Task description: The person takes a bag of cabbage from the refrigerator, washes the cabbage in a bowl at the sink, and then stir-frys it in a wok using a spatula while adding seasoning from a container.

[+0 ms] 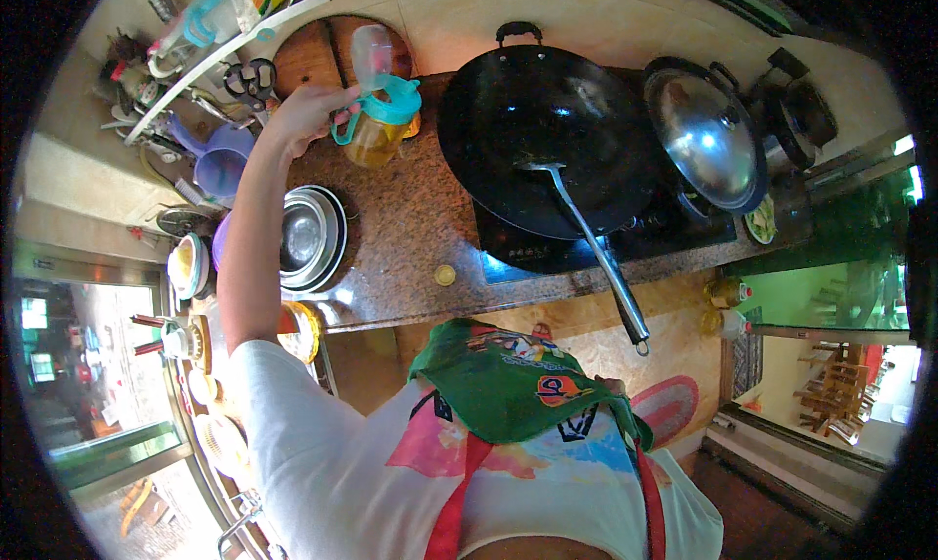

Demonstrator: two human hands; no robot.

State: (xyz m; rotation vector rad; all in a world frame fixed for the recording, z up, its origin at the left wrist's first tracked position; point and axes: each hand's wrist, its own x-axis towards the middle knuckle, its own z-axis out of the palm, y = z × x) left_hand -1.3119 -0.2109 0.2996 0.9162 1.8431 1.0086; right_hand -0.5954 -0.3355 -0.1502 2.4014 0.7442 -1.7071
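Observation:
My left hand [311,116] is closed around the handle of a clear jug [374,146] with a turquoise lid and yellow liquid inside, seemingly oil. Whether the jug rests on the counter or is raised, I cannot tell. To its right a large black wok [513,135] sits on a black glass cooktop [520,256]. A metal wok spatula [597,248] leans in the wok, blade inside and handle reaching out past the counter's front edge. Beside the jug's lid stands a translucent bottle [371,50]. My right hand is out of view.
Nested metal bowls [311,237] stand near my forearm on the granite counter [399,230]. A domed metal lid [707,135] leans right of the wok, near a plate of green vegetables [762,221]. Scissors [250,80] and a purple ladle [220,160] are at the left wall.

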